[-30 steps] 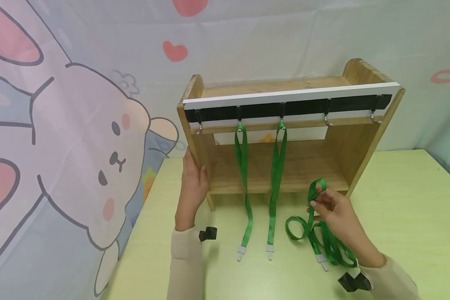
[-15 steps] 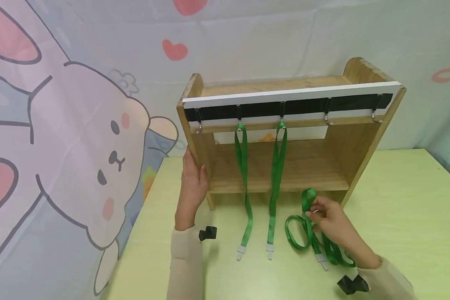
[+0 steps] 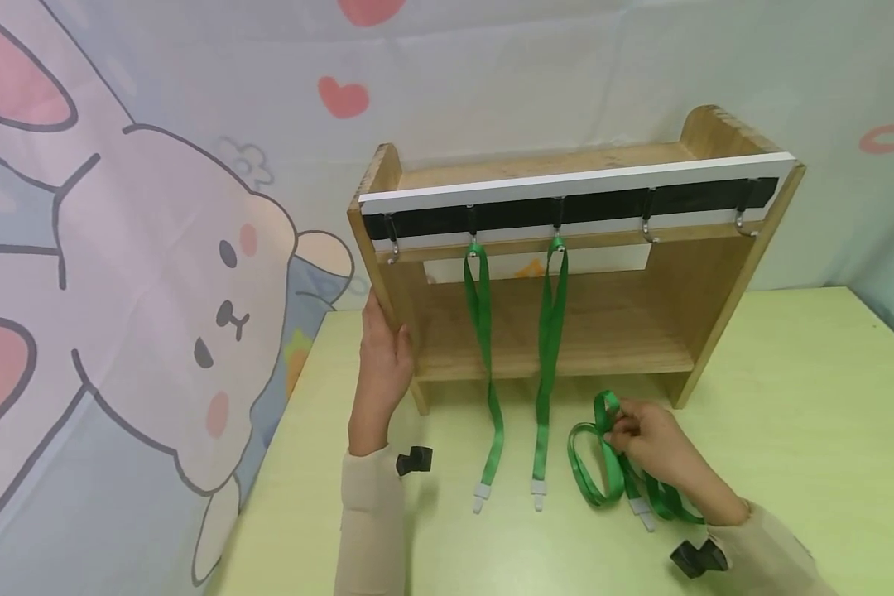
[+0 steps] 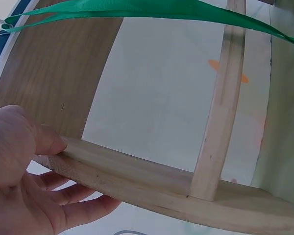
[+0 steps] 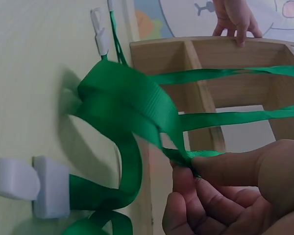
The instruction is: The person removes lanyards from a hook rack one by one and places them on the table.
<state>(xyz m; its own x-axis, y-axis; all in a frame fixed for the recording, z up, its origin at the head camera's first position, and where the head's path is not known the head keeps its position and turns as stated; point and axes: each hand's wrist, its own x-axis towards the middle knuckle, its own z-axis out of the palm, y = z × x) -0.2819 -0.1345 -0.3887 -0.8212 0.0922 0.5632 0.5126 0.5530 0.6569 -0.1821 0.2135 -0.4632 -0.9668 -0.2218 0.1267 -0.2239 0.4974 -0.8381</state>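
My left hand [image 3: 383, 360] grips the left side panel of a small wooden shelf [image 3: 745, 265]. In the left wrist view its thumb lies on the inner side and its fingers on the outer side of the panel. Thumb and fingertips of my right hand [image 3: 659, 443] pinch a green lanyard [image 3: 612, 476] low in front of the shelf. The band loops to the left of the fingers, and a pale plastic clip [image 5: 51, 186] lies by it on the table. Two more green lanyards hang from hooks, one left [image 3: 480, 310] and one near the middle [image 3: 550, 331].
A black strip [image 3: 507, 215] with several metal hooks runs along the shelf's white front rail. More green band [image 3: 666, 501] lies under the right wrist on the pale green table [image 3: 805, 372]. A patterned cloth [image 3: 492, 83] hangs behind the shelf.
My right hand has moved left and down with the pinched lanyard, and its upper loop has sunk lower. My left hand keeps its place on the shelf side.
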